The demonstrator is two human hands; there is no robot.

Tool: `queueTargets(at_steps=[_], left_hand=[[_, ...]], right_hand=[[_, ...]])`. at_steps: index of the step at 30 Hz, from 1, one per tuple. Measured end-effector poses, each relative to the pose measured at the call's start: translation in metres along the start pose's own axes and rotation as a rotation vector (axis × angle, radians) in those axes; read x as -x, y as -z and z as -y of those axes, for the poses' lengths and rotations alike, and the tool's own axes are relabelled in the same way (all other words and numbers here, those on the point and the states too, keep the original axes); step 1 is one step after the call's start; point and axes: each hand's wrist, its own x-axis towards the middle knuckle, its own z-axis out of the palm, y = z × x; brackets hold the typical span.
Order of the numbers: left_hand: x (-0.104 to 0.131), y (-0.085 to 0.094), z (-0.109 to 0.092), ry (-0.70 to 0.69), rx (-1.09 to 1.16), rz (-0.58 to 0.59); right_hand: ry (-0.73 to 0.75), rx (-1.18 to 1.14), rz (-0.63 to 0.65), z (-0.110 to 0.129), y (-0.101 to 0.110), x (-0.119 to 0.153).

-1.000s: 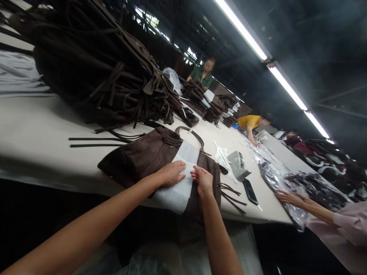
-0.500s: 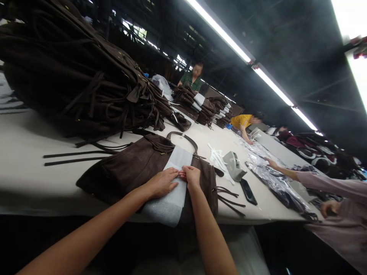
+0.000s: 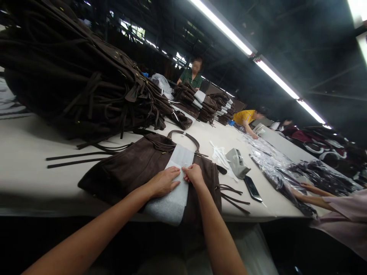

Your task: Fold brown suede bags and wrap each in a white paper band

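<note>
A dark brown bag [image 3: 129, 164] lies on the pale table [image 3: 25, 160], its looped handle pointing away from me. Around its middle runs a whitish foam wrap [image 3: 172, 204]. My left hand [image 3: 165, 182] rests flat on the wrap, fingers stretched out and holding nothing. Just right of it, my right hand [image 3: 192, 174] has its fingers pressed together at the wrap's surface; whatever they pinch is too small to make out.
Brown bags [image 3: 86, 80] are heaped at the left. A grey tape dispenser [image 3: 237, 163], white strips [image 3: 222, 158] and a phone [image 3: 252, 188] lie to the right. Another person's hands touch plastic-covered items [image 3: 272, 168]. More wrapped bags [image 3: 197, 101] are stacked behind.
My right hand has shifted slightly right, apart from my left fingers, which stay on the wrap. The person at the right now has both hands on the plastic-covered items.
</note>
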Motion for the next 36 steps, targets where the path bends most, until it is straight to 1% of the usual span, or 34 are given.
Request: queueTargets(at_steps=[3,6,7,9,11,12,13,14,15,16,18,19,22,25,27,29,31,33,34,36], left_hand=[[0.0,0.001,-0.002,0.019,0.0,-0.002],[0.001,0.002,-0.003,0.036,0.002,-0.004],[0.002,0.002,-0.004,0.038,0.003,-0.005],[0.003,0.003,-0.004,0.039,0.005,-0.007],[0.003,0.002,-0.003,0.039,0.005,-0.011],[0.003,0.002,-0.003,0.039,0.004,-0.014],[0.003,0.002,-0.003,0.038,0.002,-0.017],[0.003,0.001,-0.002,0.038,-0.002,-0.02],[0.003,0.001,-0.002,0.038,-0.006,-0.022],[0.002,0.001,-0.002,0.037,-0.009,-0.023],[0.002,0.001,-0.002,0.028,-0.012,-0.025],[0.002,0.001,-0.002,0.023,-0.013,-0.026],[0.001,0.0,-0.001,0.02,-0.02,-0.023],[0.0,-0.003,0.001,0.044,-0.031,-0.011],[-0.001,-0.005,0.003,0.057,-0.044,0.005],[-0.002,-0.005,0.005,0.066,-0.062,0.026],[-0.003,-0.004,0.005,0.075,-0.076,0.037],[-0.003,-0.002,0.005,0.082,-0.083,0.036],[-0.003,-0.001,0.005,0.081,-0.084,0.032],[-0.004,-0.001,0.007,0.066,-0.086,0.016]], right_hand=[[0.06,0.142,0.035,-0.005,0.008,0.016],[0.126,0.259,0.038,-0.011,0.016,0.041],[0.162,0.305,0.014,-0.013,0.019,0.05],[0.272,0.41,-0.087,-0.016,0.023,0.064],[0.456,0.503,-0.199,-0.018,0.026,0.072],[0.565,0.532,-0.226,-0.019,0.027,0.072],[0.667,0.549,-0.216,-0.02,0.027,0.071],[0.754,0.569,-0.176,-0.022,0.027,0.068],[0.811,0.598,-0.118,-0.024,0.025,0.064],[0.829,0.636,-0.056,-0.027,0.024,0.061],[0.786,0.719,0.04,-0.032,0.02,0.055],[0.752,0.754,0.061,-0.034,0.018,0.053],[0.687,0.804,0.064,-0.035,0.014,0.051],[0.653,0.81,0.076,-0.029,0.013,0.047],[0.642,0.81,0.079,-0.026,0.013,0.038],[0.654,0.809,0.065,-0.023,0.013,0.023],[0.672,0.794,0.003,-0.022,0.018,0.003],[0.667,0.723,-0.136,-0.021,0.032,-0.019],[0.646,0.653,-0.234,-0.021,0.044,-0.03],[0.575,0.496,-0.436,-0.023,0.08,-0.05]])
